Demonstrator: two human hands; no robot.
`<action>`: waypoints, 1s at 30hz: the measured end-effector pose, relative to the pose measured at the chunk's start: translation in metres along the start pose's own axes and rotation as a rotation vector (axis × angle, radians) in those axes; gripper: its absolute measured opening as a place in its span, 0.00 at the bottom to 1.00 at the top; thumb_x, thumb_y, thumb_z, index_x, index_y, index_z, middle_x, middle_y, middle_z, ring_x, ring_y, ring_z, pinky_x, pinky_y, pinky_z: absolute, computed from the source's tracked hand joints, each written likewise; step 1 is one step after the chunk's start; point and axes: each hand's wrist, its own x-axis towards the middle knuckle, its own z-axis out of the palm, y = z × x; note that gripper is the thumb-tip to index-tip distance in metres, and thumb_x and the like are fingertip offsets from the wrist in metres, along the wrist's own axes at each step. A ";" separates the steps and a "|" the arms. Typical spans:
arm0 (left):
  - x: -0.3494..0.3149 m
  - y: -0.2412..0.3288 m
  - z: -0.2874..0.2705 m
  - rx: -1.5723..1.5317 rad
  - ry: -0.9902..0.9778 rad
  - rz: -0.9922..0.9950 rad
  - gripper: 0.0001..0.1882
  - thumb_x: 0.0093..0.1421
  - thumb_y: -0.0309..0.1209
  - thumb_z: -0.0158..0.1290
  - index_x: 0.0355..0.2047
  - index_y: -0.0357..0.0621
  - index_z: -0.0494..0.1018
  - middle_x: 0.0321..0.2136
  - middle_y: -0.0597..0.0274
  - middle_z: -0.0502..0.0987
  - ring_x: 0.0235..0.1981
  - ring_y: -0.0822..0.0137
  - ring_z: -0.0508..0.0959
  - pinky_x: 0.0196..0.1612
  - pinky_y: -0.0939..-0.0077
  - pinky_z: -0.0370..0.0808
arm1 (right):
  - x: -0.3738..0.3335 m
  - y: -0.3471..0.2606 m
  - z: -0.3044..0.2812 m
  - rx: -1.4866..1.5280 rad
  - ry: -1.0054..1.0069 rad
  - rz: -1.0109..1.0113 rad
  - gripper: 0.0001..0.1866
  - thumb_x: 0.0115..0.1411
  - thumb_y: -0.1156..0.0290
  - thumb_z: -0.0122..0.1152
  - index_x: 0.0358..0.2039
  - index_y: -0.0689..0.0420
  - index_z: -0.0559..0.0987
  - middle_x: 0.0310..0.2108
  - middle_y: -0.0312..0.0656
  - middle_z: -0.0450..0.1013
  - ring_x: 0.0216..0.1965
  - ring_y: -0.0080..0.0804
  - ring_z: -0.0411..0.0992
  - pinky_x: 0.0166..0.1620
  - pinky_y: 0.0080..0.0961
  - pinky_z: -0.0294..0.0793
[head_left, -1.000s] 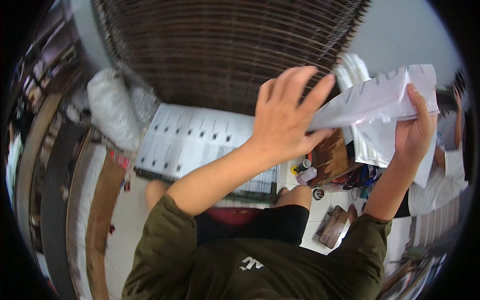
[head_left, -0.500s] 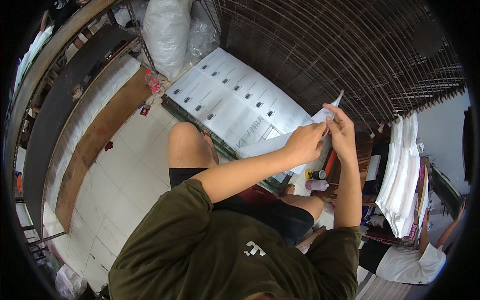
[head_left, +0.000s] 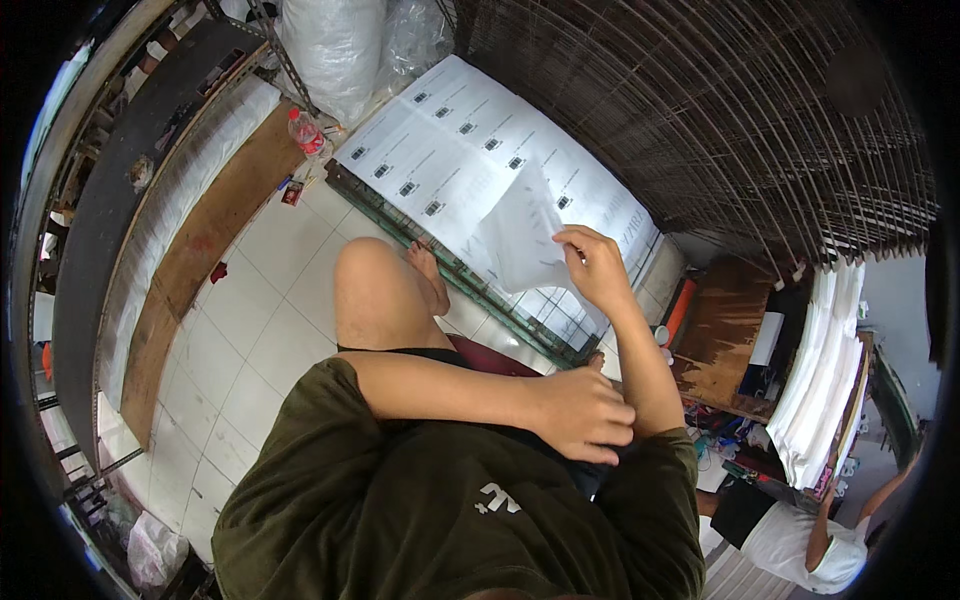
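Note:
My right hand [head_left: 597, 265] pinches the edge of a thin whitish sheet [head_left: 525, 235] between thumb and fingers. The sheet is lifted and curls over a wide printed sheet [head_left: 465, 170] with rows of small dark marks, which lies on a low rack with a green metal frame [head_left: 480, 295]. Some of the rack's wire grid shows bare at the near right end. Close to my body, beside my right forearm, my left hand [head_left: 582, 415] hangs palm down, fingers loosely spread, holding nothing.
Stacked wire racks [head_left: 690, 110] rise beyond the sheets. A plastic bottle [head_left: 305, 132] and large clear bags [head_left: 335, 55] stand at the far left. White sheets [head_left: 815, 380] hang at the right, near another person in a white shirt [head_left: 800, 545]. A long dark bench [head_left: 105, 260] curves along the left.
My left hand has left the sheet's edge and drawn back toward my body. My right hand has moved left with the sheet, which now folds over the printed surface.

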 end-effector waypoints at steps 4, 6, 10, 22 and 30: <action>0.009 -0.025 -0.010 -0.005 0.010 0.094 0.15 0.55 0.42 0.58 0.21 0.48 0.68 0.21 0.66 0.65 0.21 0.67 0.70 0.23 0.72 0.64 | 0.024 0.016 0.010 0.087 0.180 -0.026 0.25 0.51 0.86 0.48 0.50 0.59 0.77 0.44 0.49 0.77 0.41 0.36 0.77 0.41 0.23 0.74; 0.007 -0.050 -0.011 -0.007 0.018 0.066 0.15 0.54 0.41 0.58 0.20 0.48 0.68 0.21 0.66 0.64 0.21 0.66 0.70 0.22 0.71 0.65 | 0.025 0.046 -0.002 0.146 0.225 0.067 0.30 0.49 0.88 0.47 0.55 0.57 0.74 0.46 0.47 0.76 0.38 0.32 0.76 0.38 0.20 0.74; -0.017 -0.097 -0.001 -0.049 0.083 -0.065 0.15 0.54 0.40 0.58 0.19 0.48 0.68 0.20 0.67 0.65 0.22 0.67 0.71 0.22 0.71 0.66 | 0.008 0.104 -0.012 0.522 0.237 0.496 0.37 0.47 0.90 0.44 0.62 0.59 0.66 0.50 0.44 0.72 0.28 0.16 0.69 0.29 0.11 0.67; -0.038 -0.200 0.022 -0.045 0.071 -0.278 0.13 0.55 0.39 0.56 0.21 0.47 0.68 0.23 0.64 0.66 0.24 0.63 0.73 0.26 0.67 0.70 | -0.060 0.324 0.208 0.750 0.573 0.830 0.37 0.50 0.89 0.45 0.64 0.59 0.63 0.49 0.40 0.70 0.28 0.21 0.70 0.29 0.16 0.70; -0.024 -0.213 0.023 -0.103 0.120 -0.332 0.15 0.52 0.38 0.59 0.20 0.44 0.67 0.22 0.62 0.64 0.24 0.61 0.73 0.26 0.65 0.71 | -0.063 0.355 0.254 0.587 0.572 0.899 0.38 0.48 0.90 0.45 0.63 0.56 0.65 0.50 0.44 0.70 0.26 0.20 0.68 0.27 0.18 0.73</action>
